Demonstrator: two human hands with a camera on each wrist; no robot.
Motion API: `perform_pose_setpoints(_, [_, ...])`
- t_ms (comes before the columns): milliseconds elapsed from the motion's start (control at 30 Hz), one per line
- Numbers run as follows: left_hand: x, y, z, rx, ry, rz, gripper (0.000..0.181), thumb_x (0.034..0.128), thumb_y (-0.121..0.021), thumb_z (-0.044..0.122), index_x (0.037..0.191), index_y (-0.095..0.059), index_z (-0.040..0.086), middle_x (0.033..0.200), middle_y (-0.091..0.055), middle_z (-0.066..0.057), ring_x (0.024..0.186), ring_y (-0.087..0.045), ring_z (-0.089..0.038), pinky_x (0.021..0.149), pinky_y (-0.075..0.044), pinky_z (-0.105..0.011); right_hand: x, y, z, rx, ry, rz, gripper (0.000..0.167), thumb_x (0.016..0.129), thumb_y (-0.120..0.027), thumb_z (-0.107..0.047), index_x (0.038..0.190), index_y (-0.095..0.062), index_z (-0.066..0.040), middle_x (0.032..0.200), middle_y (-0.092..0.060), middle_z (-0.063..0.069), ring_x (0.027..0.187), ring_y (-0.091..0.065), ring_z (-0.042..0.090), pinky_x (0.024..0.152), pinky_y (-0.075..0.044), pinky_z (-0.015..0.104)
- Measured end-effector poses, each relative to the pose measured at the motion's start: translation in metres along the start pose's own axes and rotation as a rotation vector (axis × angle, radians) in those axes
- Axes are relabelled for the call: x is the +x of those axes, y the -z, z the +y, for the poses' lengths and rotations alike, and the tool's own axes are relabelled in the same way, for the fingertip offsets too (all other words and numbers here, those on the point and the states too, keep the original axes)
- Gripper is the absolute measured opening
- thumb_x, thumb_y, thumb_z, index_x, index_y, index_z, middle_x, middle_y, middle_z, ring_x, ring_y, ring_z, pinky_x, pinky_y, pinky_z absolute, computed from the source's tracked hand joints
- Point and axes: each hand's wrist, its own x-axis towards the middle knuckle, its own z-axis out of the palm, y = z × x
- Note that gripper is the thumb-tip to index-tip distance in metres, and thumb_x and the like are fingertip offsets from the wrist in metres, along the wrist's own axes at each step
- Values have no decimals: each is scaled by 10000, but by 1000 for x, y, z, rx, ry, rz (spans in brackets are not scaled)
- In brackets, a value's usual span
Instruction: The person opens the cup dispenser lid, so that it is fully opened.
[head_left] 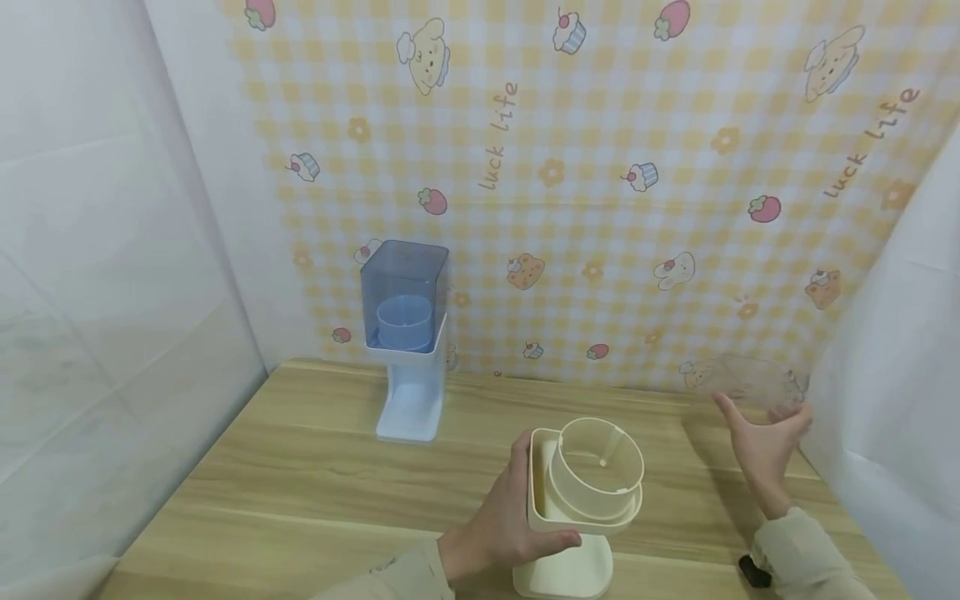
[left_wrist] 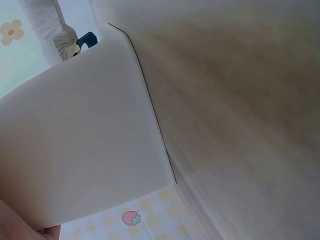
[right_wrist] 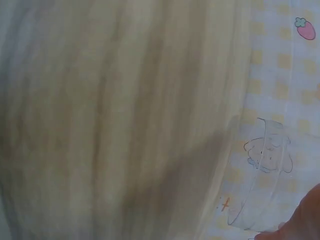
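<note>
In the head view my left hand (head_left: 498, 521) grips the side of a cream-coloured dispenser base (head_left: 585, 527), thumb in front and fingers behind. A round open cup (head_left: 600, 454) stands in its square upper tray, above a rounded foot. The left wrist view shows the base's smooth side (left_wrist: 85, 135) close up, with a bit of the hand at the lower left corner. Off to the right, my right hand (head_left: 768, 454) holds a clear plastic cover (head_left: 750, 379) between spread thumb and fingers. Part of that transparent cover (right_wrist: 260, 195) shows in the right wrist view beside a finger.
A second dispenser, blue and white (head_left: 416, 392), stands at the back left of the wooden table (head_left: 315, 475), with a tinted blue cover (head_left: 405, 283) on top. Behind runs a yellow checked cloth (head_left: 585, 225); white sheets hang at both sides. A small black object (head_left: 753, 572) shows by the right sleeve.
</note>
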Motion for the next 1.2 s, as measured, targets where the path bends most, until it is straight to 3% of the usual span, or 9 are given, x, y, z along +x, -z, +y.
perform_pose_setpoints(233, [-1,0,1,5,15,1,1006,862,-717,484,1532,-70,101,1356,-476,-65,1192,-546,-132,987,-534,-307,0,-4,8,-51,-23,-54,1136,829,-787,-452,1557,51,-209,1367,-168,21,1419,-200,336,1209,-258,467])
perform_pose_setpoints(467, [-2,3,3,33,17,21,1021,852,-725,495,1528,-95,60,1320,-505,-157,1173,-551,-127,963,-538,-297,-6,-9,8,-25,-19,-118,1191,833,-791,-433,1536,144,-210,1466,-66,120,1420,-148,360,1231,-203,518])
perform_pose_setpoints(633, [-2,2,2,1,32,2,1017,847,-735,468,1528,-90,75,1343,-487,-122,1187,-542,-124,973,-536,-298,-11,-4,10,-29,-64,-170,1237,855,-746,-492,1517,265,-230,1577,92,160,1502,12,398,1252,-89,561])
perform_pose_setpoints(767, [-1,-1,-1,-42,19,-18,1006,864,-732,434,1526,-66,74,1379,-458,-79,1209,-548,-155,998,-533,-315,-12,7,8,-20,-74,-150,1171,883,-702,-514,1537,224,-219,1620,147,115,1530,92,339,1269,-14,492])
perform_pose_setpoints(867, [-1,-2,-2,-63,11,-18,1003,867,-735,417,1524,-62,68,1378,-459,-85,1206,-557,-166,992,-540,-320,-12,17,2,49,5,-87,1029,916,-696,-421,1560,77,-207,1622,56,70,1534,37,229,1277,-4,351])
perform_pose_setpoints(1033, [-3,-2,-1,-83,45,-17,1004,857,-743,421,1531,-66,113,1369,-468,-69,1190,-561,-135,971,-549,-309,-13,28,-22,218,302,7,758,941,-670,-232,1514,-183,-128,1551,-174,21,1500,-119,152,1255,-36,222])
perform_pose_setpoints(1133, [-2,-1,1,-89,56,-21,996,854,-749,412,1530,-71,139,1371,-468,-66,1188,-563,-132,971,-548,-310,-19,28,-47,306,449,-9,643,933,-652,-144,1467,-297,-95,1468,-287,-22,1470,-209,183,1255,-94,225])
perform_pose_setpoints(1200, [-2,0,2,-90,59,-23,996,850,-754,403,1529,-73,145,1370,-468,-66,1188,-563,-133,973,-547,-314,-30,22,-64,362,514,-63,603,927,-631,-69,1456,-341,-57,1444,-344,-19,1450,-260,208,1246,-153,221])
